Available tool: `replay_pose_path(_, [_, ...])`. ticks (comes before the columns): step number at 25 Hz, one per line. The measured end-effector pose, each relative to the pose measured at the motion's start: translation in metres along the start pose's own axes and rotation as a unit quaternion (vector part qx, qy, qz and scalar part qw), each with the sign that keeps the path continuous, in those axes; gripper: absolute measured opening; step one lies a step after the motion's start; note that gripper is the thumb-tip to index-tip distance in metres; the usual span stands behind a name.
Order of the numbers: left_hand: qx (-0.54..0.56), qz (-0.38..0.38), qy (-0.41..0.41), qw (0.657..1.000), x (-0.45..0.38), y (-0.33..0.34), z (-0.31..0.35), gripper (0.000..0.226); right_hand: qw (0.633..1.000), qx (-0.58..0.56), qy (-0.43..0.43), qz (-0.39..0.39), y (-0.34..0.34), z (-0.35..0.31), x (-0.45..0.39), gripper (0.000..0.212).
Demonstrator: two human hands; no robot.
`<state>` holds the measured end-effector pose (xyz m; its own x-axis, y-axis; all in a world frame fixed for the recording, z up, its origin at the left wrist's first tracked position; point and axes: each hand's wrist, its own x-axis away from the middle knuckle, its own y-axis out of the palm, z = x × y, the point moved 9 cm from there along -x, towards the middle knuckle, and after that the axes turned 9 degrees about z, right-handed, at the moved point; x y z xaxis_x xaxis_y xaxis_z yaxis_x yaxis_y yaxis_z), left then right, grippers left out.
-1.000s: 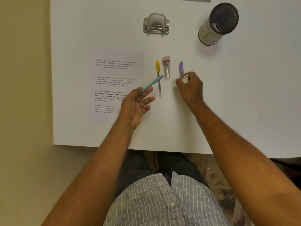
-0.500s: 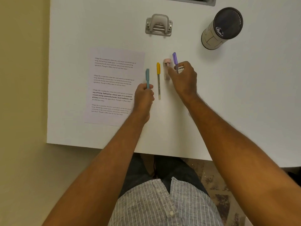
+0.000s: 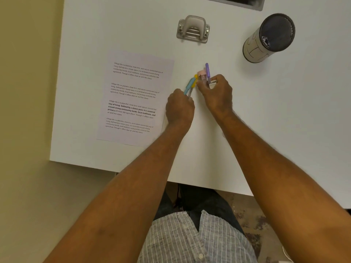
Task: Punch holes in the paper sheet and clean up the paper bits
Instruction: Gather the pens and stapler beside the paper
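While left hand (image 3: pixel 180 109) grips 2 pens (image 3: pixel 190 85) — right hand (image 3: pixel 216 93) clutches others.

Both forearms reach out over the table, bare, converging near the middle. Left hand (image 3: pixel 179 107) is curled into a loose fist, knuckles up. Right hand (image 3: pixel 216 93) sits just beside it, fingers pinched closed too.

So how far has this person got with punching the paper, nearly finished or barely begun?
Barely begun. No punching shows yet: the paper sheet lies flat on the table with no holes visible, apart from the hole punch, which sits untouched. In hand right now are pens: the left hand grips the blue pen and yellow pen, the right hand the purple pen. Punching and cleaning up bits remain.
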<state>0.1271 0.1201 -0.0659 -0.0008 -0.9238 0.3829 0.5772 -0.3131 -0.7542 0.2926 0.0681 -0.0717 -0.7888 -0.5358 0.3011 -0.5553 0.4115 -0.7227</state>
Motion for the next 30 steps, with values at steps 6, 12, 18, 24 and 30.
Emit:
replay_pose_path(6, [0.113,-0.031,-0.043,0.992,-0.013,-0.017,-0.006,0.012,1.000,-0.023,0.012,-0.015,-0.001,0.006,0.003,0.041])
replay_pose_path(12, [0.222,-0.089,-0.074,0.968,-0.060,-0.069,-0.028,0.013,0.992,-0.116,0.051,-0.023,0.013,-0.040,0.027,0.035])
replay_pose_path(18, [0.278,-0.071,-0.110,0.952,-0.138,-0.152,-0.072,0.030,0.970,-0.217,0.066,-0.089,0.102,-0.161,0.054,0.028])
replay_pose_path(24, [0.327,-0.063,-0.163,0.929,-0.202,-0.197,-0.111,0.026,0.966,-0.203,0.061,-0.148,0.200,-0.245,0.062,0.037])
replay_pose_path(30, [0.328,-0.051,-0.176,0.927,-0.233,-0.202,-0.127,0.026,0.967,-0.190,0.070,-0.155,0.245,-0.258,0.065,0.026])
